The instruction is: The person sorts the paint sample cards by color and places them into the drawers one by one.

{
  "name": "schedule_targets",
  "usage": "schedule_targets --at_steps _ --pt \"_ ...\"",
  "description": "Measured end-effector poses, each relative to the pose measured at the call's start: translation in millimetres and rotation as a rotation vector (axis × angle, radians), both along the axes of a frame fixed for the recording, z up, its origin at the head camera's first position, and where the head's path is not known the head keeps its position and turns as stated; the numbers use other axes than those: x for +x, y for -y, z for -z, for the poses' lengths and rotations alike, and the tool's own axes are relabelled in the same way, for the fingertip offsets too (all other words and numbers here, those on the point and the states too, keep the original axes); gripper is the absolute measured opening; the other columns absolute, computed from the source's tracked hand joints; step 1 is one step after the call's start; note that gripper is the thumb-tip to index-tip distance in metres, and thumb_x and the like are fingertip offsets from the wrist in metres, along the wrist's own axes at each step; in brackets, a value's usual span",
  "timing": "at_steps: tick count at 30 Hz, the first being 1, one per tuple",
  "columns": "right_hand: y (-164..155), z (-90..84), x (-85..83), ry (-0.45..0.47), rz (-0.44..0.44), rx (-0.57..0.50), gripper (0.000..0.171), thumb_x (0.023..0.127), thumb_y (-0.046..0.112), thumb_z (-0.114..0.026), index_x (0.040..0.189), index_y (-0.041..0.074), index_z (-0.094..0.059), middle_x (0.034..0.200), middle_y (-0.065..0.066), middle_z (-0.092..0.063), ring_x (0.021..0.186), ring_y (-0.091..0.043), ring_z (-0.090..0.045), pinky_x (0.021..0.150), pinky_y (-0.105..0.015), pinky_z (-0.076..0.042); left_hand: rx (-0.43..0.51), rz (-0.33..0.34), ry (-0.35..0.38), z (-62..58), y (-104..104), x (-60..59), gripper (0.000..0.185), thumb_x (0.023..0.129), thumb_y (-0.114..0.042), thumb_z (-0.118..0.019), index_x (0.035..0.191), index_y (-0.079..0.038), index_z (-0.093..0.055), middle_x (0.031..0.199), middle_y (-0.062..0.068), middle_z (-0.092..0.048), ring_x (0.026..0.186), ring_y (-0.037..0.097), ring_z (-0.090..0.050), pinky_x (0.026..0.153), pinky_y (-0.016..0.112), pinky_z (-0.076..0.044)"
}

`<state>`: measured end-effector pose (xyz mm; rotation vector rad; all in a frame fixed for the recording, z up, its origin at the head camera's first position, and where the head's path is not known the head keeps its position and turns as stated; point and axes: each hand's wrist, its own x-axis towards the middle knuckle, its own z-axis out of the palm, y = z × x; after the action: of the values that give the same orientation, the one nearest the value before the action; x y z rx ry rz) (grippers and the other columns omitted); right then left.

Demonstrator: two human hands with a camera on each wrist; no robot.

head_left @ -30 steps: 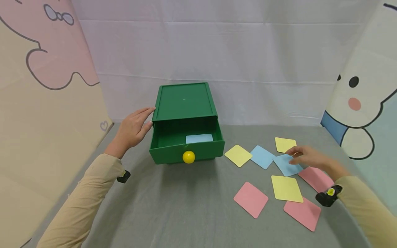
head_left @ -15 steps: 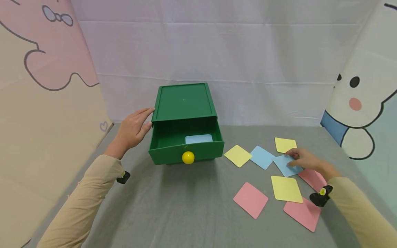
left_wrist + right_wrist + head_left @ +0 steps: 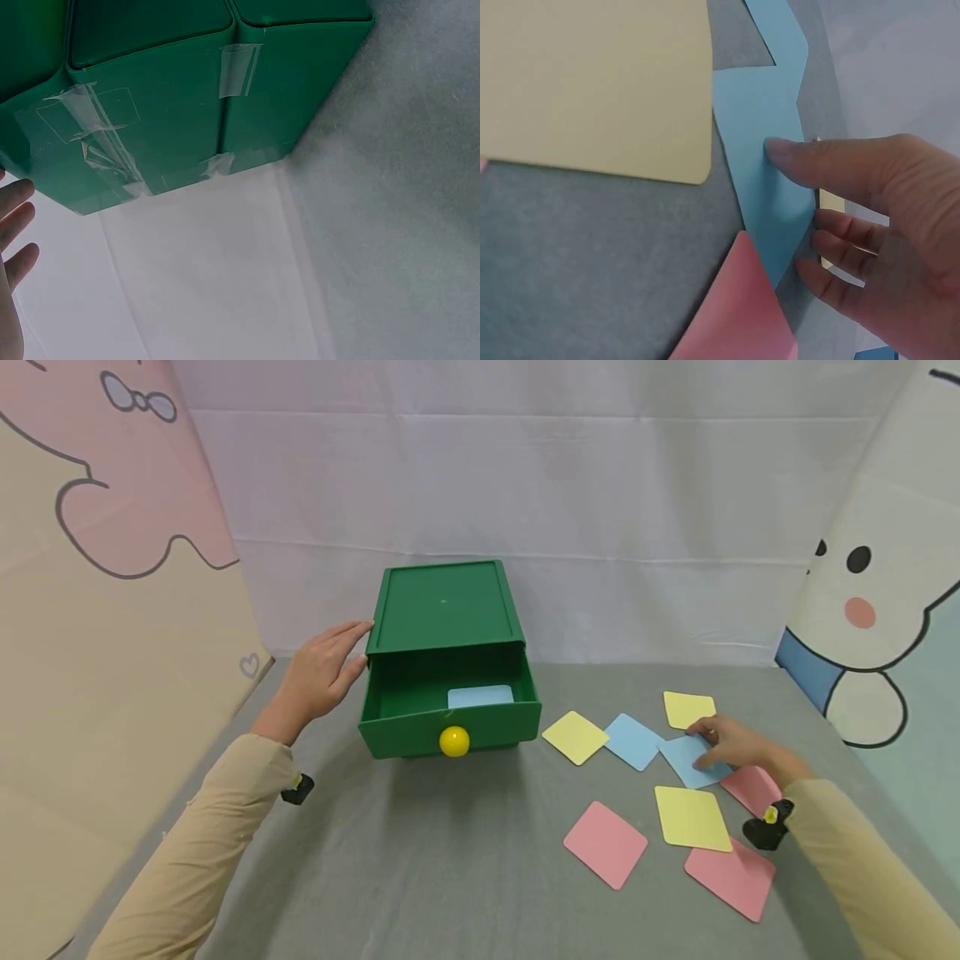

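In the head view my right hand (image 3: 738, 750) is at a blue card (image 3: 684, 758) lying flat on the cloth. The right wrist view shows the thumb (image 3: 795, 159) over the blue card's face, with the other fingertips by its far edge; whether they are under it cannot be told. My left hand (image 3: 318, 672) has its fingers extended, fingertips at the left side of a green drawer box (image 3: 446, 606). The box's drawer (image 3: 487, 723) is pulled out, with a yellow round knob (image 3: 454, 741) in front and a light blue card (image 3: 480, 696) inside.
Around the right hand lie yellow cards (image 3: 692, 818), pink cards (image 3: 606, 845) and another blue card (image 3: 632, 742), some overlapping. Grey cloth (image 3: 450, 877) covers the table. A white curtain (image 3: 637, 510) hangs behind, with printed panels at both sides. Clear tape (image 3: 237, 71) shows on the box's side.
My right hand has shifted slightly left over the blue card, and its thumb has come lower. The left hand stays at the box; the drawer and cards look unmoved.
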<state>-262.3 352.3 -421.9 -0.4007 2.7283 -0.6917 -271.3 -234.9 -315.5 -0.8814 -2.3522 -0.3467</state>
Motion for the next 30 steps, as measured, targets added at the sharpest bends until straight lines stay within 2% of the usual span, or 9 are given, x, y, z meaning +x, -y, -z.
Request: schedule_targets --at_steps 5,10,13,17,20,26,30 --pt "-1 -3.1 -5.9 0.036 -0.053 0.065 0.059 0.067 0.022 -0.079 0.108 -0.008 -0.049 0.101 -0.029 -0.052 0.091 -0.040 -0.050 0.076 -0.050 -0.047 -0.011 -0.006 0.006 -1.0 0 1.1 0.060 0.098 -0.043 -0.027 0.130 0.003 -0.046 0.126 0.021 -0.051 0.120 0.034 -0.045 0.097 0.050 -0.036" --pt "-1 -4.4 -8.4 0.099 -0.017 0.090 0.060 0.066 0.027 -0.081 0.104 -0.005 -0.047 0.094 -0.021 -0.052 0.084 -0.030 -0.049 0.070 -0.038 -0.046 -0.011 -0.011 0.021 -1.7 0 3.0 0.058 0.098 -0.042 -0.029 0.131 0.002 -0.045 0.127 0.022 -0.050 0.120 0.034 -0.044 0.097 0.051 -0.036" --pt "-3 -4.7 -7.4 0.104 -0.004 0.076 0.059 0.066 0.027 -0.081 0.100 -0.007 -0.046 0.089 -0.018 -0.050 0.081 -0.028 -0.047 0.067 -0.033 -0.043 -0.011 -0.012 0.019 -2.0 0 3.3 0.058 0.098 -0.043 -0.028 0.132 0.002 -0.045 0.127 0.022 -0.050 0.120 0.034 -0.044 0.097 0.050 -0.036" --pt "-8 -5.2 -5.0 0.104 0.003 0.040 0.055 0.069 0.024 -0.079 0.098 -0.008 -0.045 0.087 -0.015 -0.048 0.080 -0.026 -0.045 0.064 -0.030 -0.041 -0.006 -0.012 0.015 -1.8 0 3.3 0.058 0.098 -0.043 -0.028 0.132 0.002 -0.045 0.127 0.022 -0.050 0.120 0.034 -0.044 0.097 0.050 -0.036" --pt "-13 -5.6 -3.3 0.129 0.008 -0.022 0.050 0.073 0.018 -0.075 0.102 -0.009 -0.045 0.089 -0.016 -0.048 0.081 -0.025 -0.046 0.064 -0.029 -0.044 -0.004 -0.013 0.017 -2.2 0 3.7 0.058 0.098 -0.043 -0.028 0.132 0.002 -0.045 0.127 0.022 -0.050 0.120 0.034 -0.044 0.097 0.051 -0.036" --pt "-23 -7.7 -2.6 0.149 0.008 -0.141 0.033 0.080 0.003 -0.063 0.105 -0.012 -0.048 0.084 -0.012 -0.046 0.078 -0.022 -0.045 0.061 -0.028 -0.047 -0.008 -0.022 0.026 -2.6 -1 4.3 0.062 0.098 -0.045 -0.025 0.131 0.003 -0.046 0.128 0.021 -0.050 0.120 0.034 -0.044 0.098 0.050 -0.035" --pt "-27 -16.7 -0.4 0.161 0.019 -0.197 0.028 0.084 -0.001 -0.054 0.109 -0.012 -0.048 0.083 -0.008 -0.042 0.075 -0.017 -0.044 0.062 -0.025 -0.048 0.004 -0.015 0.023 -2.1 -1 3.6 0.063 0.098 -0.046 -0.024 0.130 0.004 -0.047 0.127 0.021 -0.051 0.120 0.034 -0.045 0.098 0.051 -0.035"
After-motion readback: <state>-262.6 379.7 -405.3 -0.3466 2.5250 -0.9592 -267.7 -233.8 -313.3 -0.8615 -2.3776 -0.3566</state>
